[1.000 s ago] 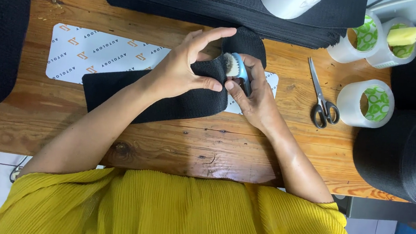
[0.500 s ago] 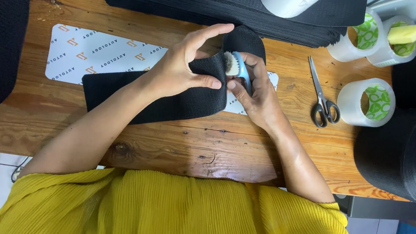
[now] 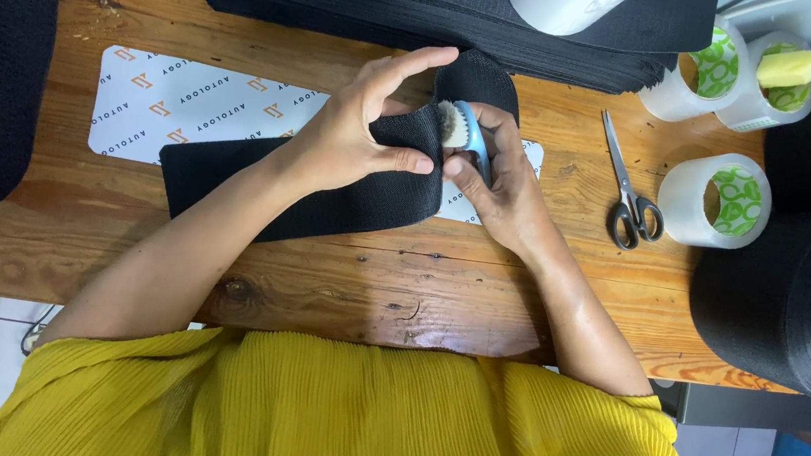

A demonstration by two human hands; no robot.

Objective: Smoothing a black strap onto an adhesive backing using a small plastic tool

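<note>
left hand (image 3: 350,140): fingers pinch folded black fabric strip (image 3: 263,181) at table (image 3: 323,279) centre | right hand (image 3: 497,182): fingers grip small blue brush (image 3: 461,128), bristles on fold edge | progress: brushing under way, extent unclear | scissors (image 3: 628,194) right, untouched

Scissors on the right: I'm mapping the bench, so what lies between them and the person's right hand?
In the head view, only bare wooden table lies between the scissors and the right hand.
</note>
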